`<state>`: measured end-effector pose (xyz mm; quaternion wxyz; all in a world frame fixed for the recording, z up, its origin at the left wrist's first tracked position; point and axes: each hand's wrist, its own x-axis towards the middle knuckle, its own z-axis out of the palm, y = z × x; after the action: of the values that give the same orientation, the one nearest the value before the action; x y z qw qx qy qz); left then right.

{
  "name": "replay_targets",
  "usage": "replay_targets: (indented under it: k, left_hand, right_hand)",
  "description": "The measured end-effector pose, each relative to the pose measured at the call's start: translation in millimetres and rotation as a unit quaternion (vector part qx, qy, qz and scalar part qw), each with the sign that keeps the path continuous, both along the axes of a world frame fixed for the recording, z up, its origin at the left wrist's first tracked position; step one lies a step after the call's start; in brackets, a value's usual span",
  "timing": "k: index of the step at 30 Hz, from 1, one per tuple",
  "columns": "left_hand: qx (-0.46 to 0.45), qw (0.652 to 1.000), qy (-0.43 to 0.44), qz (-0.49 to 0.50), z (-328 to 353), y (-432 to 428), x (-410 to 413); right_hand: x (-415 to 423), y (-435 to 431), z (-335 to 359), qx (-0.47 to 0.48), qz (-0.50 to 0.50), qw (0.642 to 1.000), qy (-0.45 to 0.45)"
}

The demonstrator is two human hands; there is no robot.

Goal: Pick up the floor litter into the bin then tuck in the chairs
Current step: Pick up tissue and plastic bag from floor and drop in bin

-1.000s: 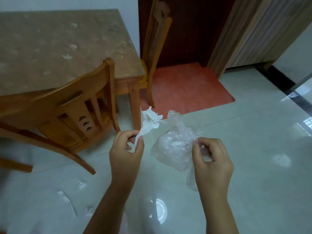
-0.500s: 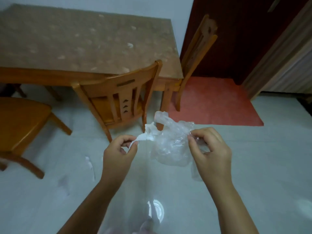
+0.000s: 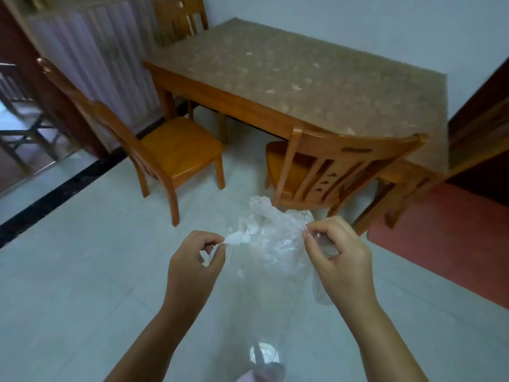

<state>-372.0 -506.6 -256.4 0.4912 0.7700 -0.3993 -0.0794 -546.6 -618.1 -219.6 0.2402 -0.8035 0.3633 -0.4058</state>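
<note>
A scrap of white paper (image 3: pixel 239 238) is pinched between the thumb and forefinger of the left hand (image 3: pixel 192 267), whose other fingers are curled in toward the palm. The scrap reaches rightward from those fingertips and touches the crumpled top of a clear plastic bag (image 3: pixel 275 244), which hangs between the two hands. Whether the paper's end is inside the bag cannot be told. The right hand (image 3: pixel 340 260) grips the bag's other edge, thumb and curled fingers closed on the film, and a fold of the bag trails down beside that wrist. Both hands are held up over the pale tiled floor (image 3: pixel 82 271), about level with each other and a little apart.

Just beyond the right hand stands the nearest chair (image 3: pixel 344 166), its slatted back turned to the hands and its seat toward the table (image 3: pixel 289 73). Beyond the left hand and off to its left, a second chair (image 3: pixel 179 150) stands clear of the table, angled toward it with its whole seat in view. A third chair (image 3: pixel 179 20) stands at the table's far end, well beyond the left hand. To the right of the right hand a red mat (image 3: pixel 454 249) lies on the floor. Far to the left of the left hand a dark strip (image 3: pixel 55 194) crosses the tiles.
</note>
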Motion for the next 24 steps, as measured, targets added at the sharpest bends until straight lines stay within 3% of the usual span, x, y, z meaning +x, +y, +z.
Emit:
replay_targets:
  k: [13, 17, 24]
  left_hand:
    - [-0.004, 0.97, 0.046, 0.24, 7.9, 304.3, 94.2]
    - [-0.009, 0.945, 0.059, 0.322, 1.9, 383.0, 113.5]
    - [-0.034, 0.889, 0.086, 0.449, -9.9, 460.2, 146.1]
  right_hand:
    - [158.0, 241.0, 1.5, -0.001, 0.218, 0.975, 0.032]
    - [203.3, 296.8, 6.6, -0.03, 0.282, 0.957, 0.05]
    - [285.1, 361.6, -4.4, 0.002, 0.371, 0.927, 0.059]
